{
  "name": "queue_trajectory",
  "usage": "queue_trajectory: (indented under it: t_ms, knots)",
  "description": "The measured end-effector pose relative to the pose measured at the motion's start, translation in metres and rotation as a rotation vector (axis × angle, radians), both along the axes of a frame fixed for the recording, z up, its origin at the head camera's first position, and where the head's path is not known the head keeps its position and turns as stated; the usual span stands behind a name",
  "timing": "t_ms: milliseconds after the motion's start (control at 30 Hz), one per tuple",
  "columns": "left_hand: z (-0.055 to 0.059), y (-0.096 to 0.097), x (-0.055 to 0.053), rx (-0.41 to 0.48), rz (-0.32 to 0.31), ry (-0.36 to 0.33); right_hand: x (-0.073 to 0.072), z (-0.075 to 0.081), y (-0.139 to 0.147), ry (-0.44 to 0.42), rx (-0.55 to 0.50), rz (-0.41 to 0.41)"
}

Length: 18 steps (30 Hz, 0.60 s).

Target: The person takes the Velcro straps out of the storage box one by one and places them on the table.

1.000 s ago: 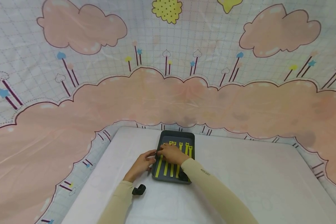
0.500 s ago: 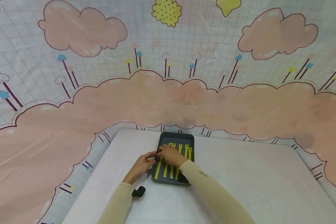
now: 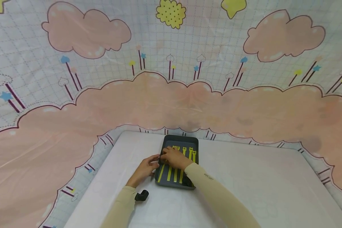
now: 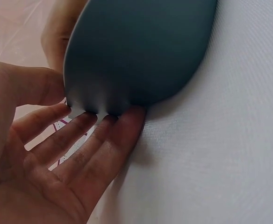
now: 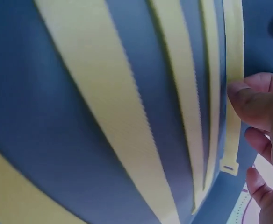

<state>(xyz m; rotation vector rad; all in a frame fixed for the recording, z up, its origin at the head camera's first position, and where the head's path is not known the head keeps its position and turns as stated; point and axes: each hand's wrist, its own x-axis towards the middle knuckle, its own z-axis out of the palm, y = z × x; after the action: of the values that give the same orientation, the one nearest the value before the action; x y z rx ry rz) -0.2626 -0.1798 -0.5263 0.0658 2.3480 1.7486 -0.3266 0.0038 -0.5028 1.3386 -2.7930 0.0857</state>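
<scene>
A dark grey-blue tray lies on the white table, with several yellow hook-and-loop straps laid lengthwise in it. Along its left side, my right hand pinches the leftmost yellow strap between thumb and fingers. That strap's slotted head points toward the far end in the right wrist view. My left hand is at the tray's left wall. In the left wrist view its straight fingers touch the outer wall, the thumb beside the rim. My right hand and forearm hide parts of the middle straps.
A black wrist camera sits at the left sleeve, and another at the right wrist overlaps the tray's near right corner. The white table stretches to both sides. Behind it hangs a printed curtain with pink clouds.
Both hands stay nearly where they were, the right fingers still on the leftmost strap. The head view has tilted slightly, so the scene sits a little lower.
</scene>
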Motion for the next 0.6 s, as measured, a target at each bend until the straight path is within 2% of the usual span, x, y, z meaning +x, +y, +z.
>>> queue_trajectory:
  t_ms: [333,600]
  knots:
    - [0.006,0.001,-0.002,0.001,0.005,-0.009,0.004,0.018,0.009,0.104,-0.081,0.016]
    - [0.001,0.001,0.000,-0.025,0.012,-0.017,0.011,0.025,0.017,0.167,-0.109,0.028]
